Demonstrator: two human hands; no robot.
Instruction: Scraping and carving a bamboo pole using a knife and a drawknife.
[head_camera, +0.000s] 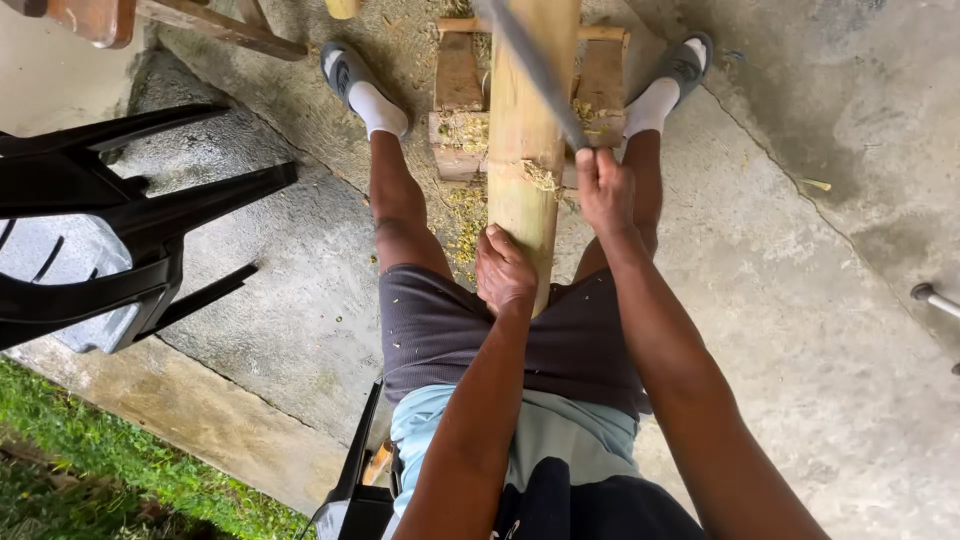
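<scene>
Concrete floor (800, 300), left hand (505, 272) flat on bamboo pole (525, 150), right hand (603, 190) beside it gripping long blade (535, 65)

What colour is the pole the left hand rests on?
Pale yellowish tan, the bamboo pole shows best in the head view.

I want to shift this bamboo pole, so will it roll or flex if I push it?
The bamboo pole looks thick and stiff, so probably no flex. Being round, it could roll, though the wooden block and left hand seem to steady it. Probably hefty.
</scene>
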